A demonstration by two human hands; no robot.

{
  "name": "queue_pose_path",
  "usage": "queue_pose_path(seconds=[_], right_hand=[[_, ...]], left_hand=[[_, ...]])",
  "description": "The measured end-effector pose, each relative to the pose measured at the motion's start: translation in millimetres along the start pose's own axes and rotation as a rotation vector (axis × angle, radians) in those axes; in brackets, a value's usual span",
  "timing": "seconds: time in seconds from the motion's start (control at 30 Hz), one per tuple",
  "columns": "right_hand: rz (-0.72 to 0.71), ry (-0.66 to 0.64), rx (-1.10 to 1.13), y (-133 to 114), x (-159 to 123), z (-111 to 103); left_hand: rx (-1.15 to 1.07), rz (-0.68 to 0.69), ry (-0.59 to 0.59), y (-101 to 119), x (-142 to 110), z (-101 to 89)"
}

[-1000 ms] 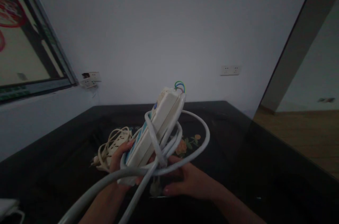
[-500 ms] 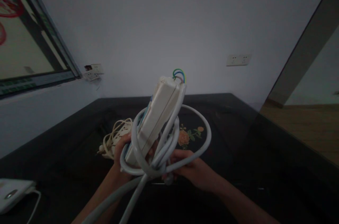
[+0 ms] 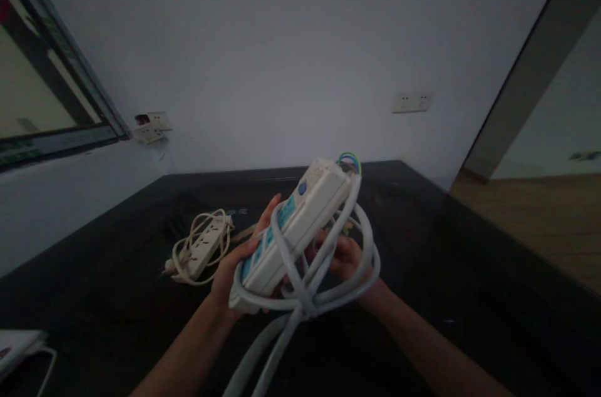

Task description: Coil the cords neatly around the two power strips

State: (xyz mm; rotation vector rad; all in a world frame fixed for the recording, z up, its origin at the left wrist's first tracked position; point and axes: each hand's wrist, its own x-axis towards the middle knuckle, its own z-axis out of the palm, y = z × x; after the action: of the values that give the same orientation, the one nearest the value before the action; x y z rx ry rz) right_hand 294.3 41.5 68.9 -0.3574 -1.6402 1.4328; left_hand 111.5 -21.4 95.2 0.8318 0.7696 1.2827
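A white power strip (image 3: 305, 218) with blue sockets and a round blue button is held up at a slant above the dark table. Its thick grey-white cable (image 3: 300, 284) is looped and knotted around it, and thin coloured wires stick out at the upper end. Wrapped around the strip's left side is my left hand (image 3: 235, 265). My right hand (image 3: 345, 256) is closed behind the cable loops on the right; the cable partly hides its fingers. To the left, a second, smaller power strip (image 3: 206, 247) lies on the table, wound in its own thin cream cord.
The black glossy table (image 3: 432, 259) reaches back to a pale wall. Wall sockets (image 3: 412, 103) are mounted at the right, and loose sockets (image 3: 151, 128) hang near the window corner. At the lower left edge sits a white device (image 3: 19, 347) with a cord.
The power strip has tilted to the right and turned, so its blue sockets and button now show. My right hand has moved up and right behind the cable. The view has shifted slightly.
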Motion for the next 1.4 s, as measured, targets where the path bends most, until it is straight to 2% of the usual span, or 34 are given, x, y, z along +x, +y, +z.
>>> queue_pose_path(seconds=[0.07,0.13,0.33,0.53,0.8,0.9,1.03,1.17,1.4], right_hand=[[-0.004,0.059,-0.03,1,1,-3],[0.018,0.104,0.003,2,0,-4],[0.127,0.244,0.316,8,0,-1],[0.155,0.309,0.522,14,6,-8],[0.292,0.32,0.635,29,11,-30],[0.282,0.325,0.65,29,12,-36],[0.187,0.249,0.581,20,11,-36],[0.227,0.13,0.468,12,8,-34],[0.257,0.174,0.528,12,11,-35]], left_hand=[[-0.068,-0.039,-0.1,-2,2,-1.4],[-0.085,-0.026,-0.093,-4,5,-3.7],[-0.128,-0.022,-0.109,-6,11,-2.3],[-0.123,0.014,-0.11,-7,14,-3.7],[-0.125,-0.037,-0.064,-6,20,-8.9],[-0.121,-0.034,-0.051,-6,22,-11.1],[-0.108,-0.035,-0.04,-6,23,-12.1],[-0.072,-0.042,-0.013,-6,22,-10.7],[0.009,-0.04,-0.02,-6,18,-7.9]])
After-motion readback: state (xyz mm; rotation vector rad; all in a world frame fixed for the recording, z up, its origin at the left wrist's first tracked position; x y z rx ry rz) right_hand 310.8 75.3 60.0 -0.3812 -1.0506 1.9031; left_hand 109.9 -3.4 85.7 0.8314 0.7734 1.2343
